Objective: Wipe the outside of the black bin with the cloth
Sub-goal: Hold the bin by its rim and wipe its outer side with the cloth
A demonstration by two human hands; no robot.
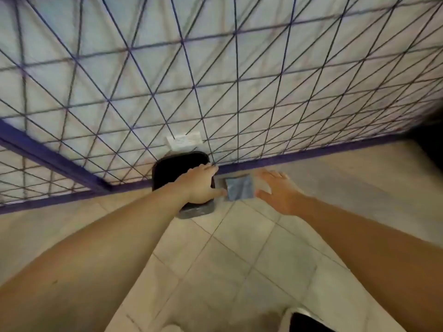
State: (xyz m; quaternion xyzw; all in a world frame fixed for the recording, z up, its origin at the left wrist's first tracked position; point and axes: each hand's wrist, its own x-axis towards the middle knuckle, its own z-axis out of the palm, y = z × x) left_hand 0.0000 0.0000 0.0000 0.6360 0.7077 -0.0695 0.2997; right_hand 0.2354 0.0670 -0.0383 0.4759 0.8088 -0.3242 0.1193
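Observation:
The black bin stands on the floor against the tiled wall, its grey base showing below my wrist. My left hand lies over the bin's right side, fingers curled on the rim and thumb pointing at the cloth. The grey-blue cloth is just right of the bin, near the foot of the wall. Whether it lies on the floor I cannot tell. My right hand is to the right of the cloth, fingers spread, with the thumb at the cloth's right edge.
A white wall with dark diagonal lines and a purple skirting band rises behind the bin. A white label is stuck on the wall above the bin. Beige floor tiles fill the foreground. A dark object sits at the bottom edge.

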